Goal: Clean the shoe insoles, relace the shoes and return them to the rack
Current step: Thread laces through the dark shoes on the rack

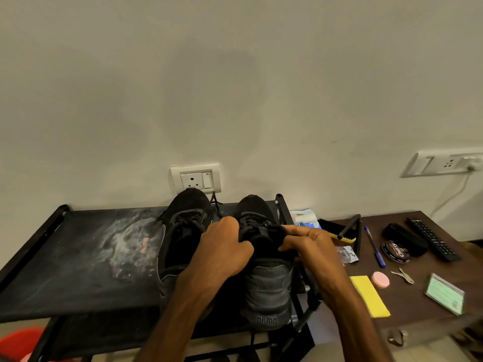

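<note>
Two black lace-up shoes stand side by side, toes to the wall, on the top shelf of a black fabric rack [78, 257]. The left shoe [180, 231] stands free, its laces loose at the top. My left hand [224, 249] curls over the tongue and laces of the right shoe [269, 288]. My right hand [311, 246] pinches the tongue and lace area of that same shoe from the right side, thumb and forefinger stretched forward. The insoles are hidden.
A dusty pale stain [125, 244] marks the shelf's left part. A brown table [418, 291] to the right holds a brush [339, 231], pen [375, 245], polish tin [396, 252], remote [431, 241], yellow cloth [369, 296], pink disc [380, 280] and card [444, 293]. A red object [18, 340] sits bottom left.
</note>
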